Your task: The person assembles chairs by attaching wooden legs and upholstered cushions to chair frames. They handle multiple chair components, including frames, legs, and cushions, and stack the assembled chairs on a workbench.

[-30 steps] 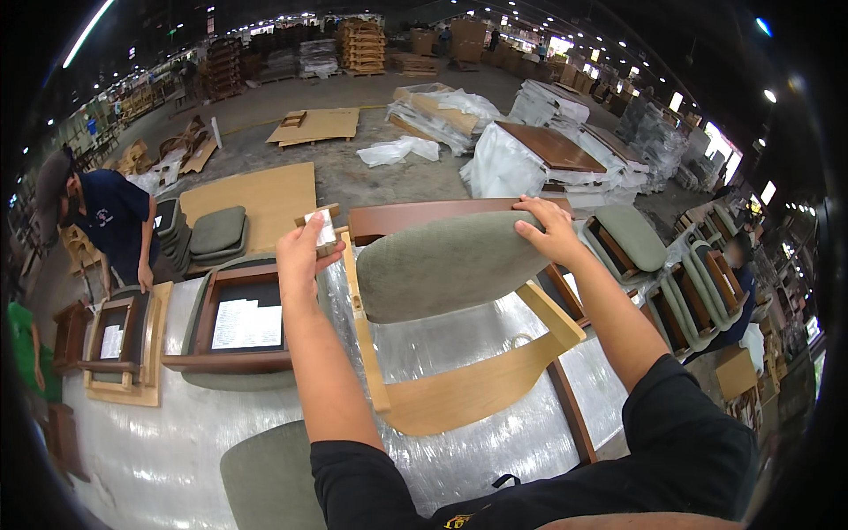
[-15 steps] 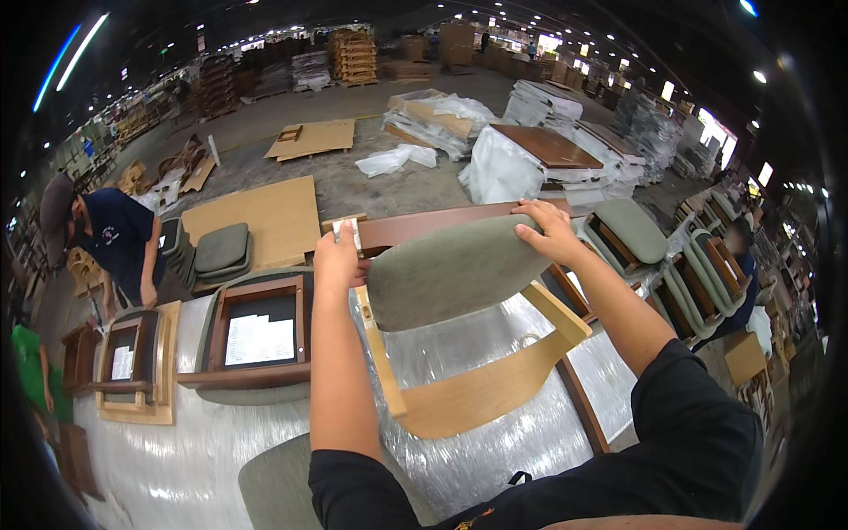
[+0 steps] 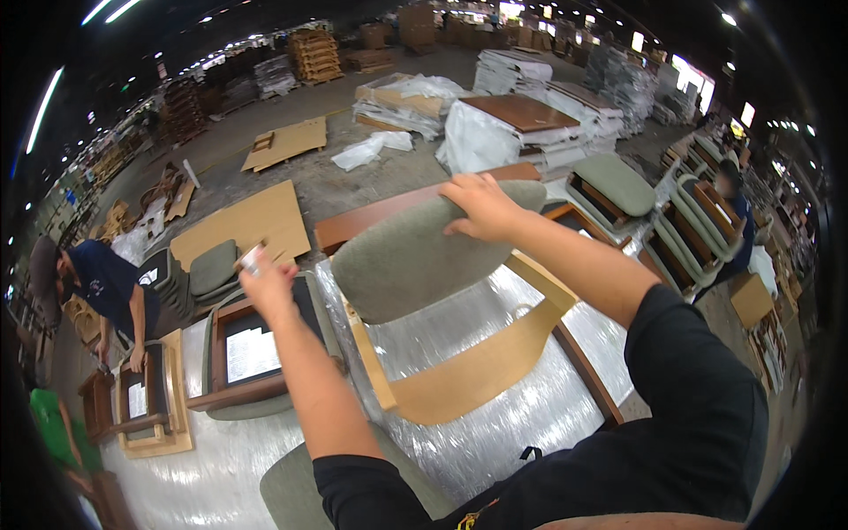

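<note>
My right hand [image 3: 486,208] grips the upper edge of a grey-green padded chair seat [image 3: 411,256], which is tilted up on its side. Its fingers curl over the rim. Away to the left, my left hand [image 3: 269,287] is raised above another chair seat [image 3: 252,349] and closed on a small whitish thing with a brown tip, too blurred to name. Below the tilted seat, a pale curved wooden frame [image 3: 481,380] lies on the plastic-wrapped tabletop [image 3: 521,437]. Behind the seat runs a reddish-brown wooden board [image 3: 353,231].
A co-worker [image 3: 110,283] at the left handles a seat on a pale wooden frame [image 3: 181,415]. Another padded seat [image 3: 300,477] lies by my left elbow. Stacked seats [image 3: 693,221] stand at the right near a second person. Cardboard sheets [image 3: 252,221] and wrapped stacks [image 3: 481,141] lie beyond.
My left hand has left the seat's left end and moved left with the small whitish thing. My right hand still holds the seat's upper edge. The whole view has shifted somewhat.
</note>
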Available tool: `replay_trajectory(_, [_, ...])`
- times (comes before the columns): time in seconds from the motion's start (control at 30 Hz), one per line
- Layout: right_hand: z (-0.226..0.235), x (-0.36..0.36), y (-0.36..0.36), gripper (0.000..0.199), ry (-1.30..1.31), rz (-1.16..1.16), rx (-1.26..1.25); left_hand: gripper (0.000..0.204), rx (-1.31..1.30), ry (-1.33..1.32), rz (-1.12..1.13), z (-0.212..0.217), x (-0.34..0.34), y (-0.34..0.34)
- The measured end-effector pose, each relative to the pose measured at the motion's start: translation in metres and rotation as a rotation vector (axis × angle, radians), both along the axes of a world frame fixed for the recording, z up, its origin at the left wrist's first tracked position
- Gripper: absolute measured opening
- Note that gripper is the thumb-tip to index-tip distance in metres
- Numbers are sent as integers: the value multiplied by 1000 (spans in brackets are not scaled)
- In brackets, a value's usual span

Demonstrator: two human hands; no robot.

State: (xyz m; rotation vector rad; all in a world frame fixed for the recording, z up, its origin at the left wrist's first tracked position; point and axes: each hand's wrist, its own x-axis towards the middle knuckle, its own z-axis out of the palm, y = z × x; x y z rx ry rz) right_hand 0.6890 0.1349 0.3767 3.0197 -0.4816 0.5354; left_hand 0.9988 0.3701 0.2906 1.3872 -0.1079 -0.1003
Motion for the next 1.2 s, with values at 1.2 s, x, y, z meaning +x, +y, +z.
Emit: replay_trajectory(1.2, [56,-427,-341,40,-168,-616,-188,51,362,-120,-184,-108,-373,48])
